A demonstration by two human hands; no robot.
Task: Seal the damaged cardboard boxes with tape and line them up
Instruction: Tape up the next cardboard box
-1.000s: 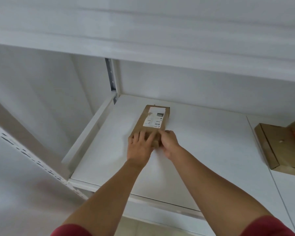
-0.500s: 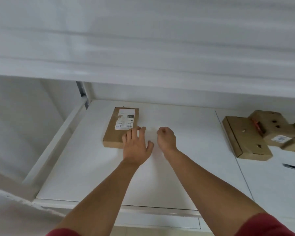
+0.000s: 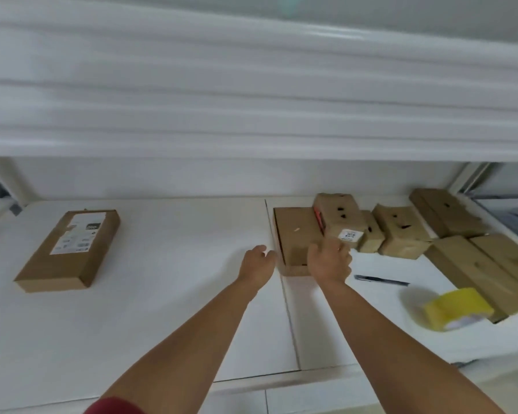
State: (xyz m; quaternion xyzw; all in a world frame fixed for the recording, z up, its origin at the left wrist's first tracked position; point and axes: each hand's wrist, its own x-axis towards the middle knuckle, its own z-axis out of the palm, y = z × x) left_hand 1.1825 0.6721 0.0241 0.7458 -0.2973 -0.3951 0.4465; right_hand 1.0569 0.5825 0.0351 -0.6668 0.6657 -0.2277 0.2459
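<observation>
A flat cardboard box with a white label [image 3: 69,249] lies alone on the left of the white shelf [image 3: 177,309]. Right of the middle lies another flat box [image 3: 293,231], and a small box with holes, a red strip and a "20" label [image 3: 338,216] leans on it. My left hand [image 3: 257,264] hovers with relaxed fingers just left of that flat box, holding nothing. Over the same box's near right corner, my right hand [image 3: 329,261] has its fingertips at the small box's near end. A yellow tape roll [image 3: 458,309] sits at the right front.
Several more punctured cardboard boxes [image 3: 401,231] crowd the right end of the shelf, with long flat ones [image 3: 476,273] at the far right. A dark pen-like tool [image 3: 382,280] lies between my right hand and the tape. The upper shelf [image 3: 251,115] overhangs close above.
Both hands let go of the labelled box at the left and moved right to the pile of boxes. The view swung right, bringing the tape roll and more boxes into sight.
</observation>
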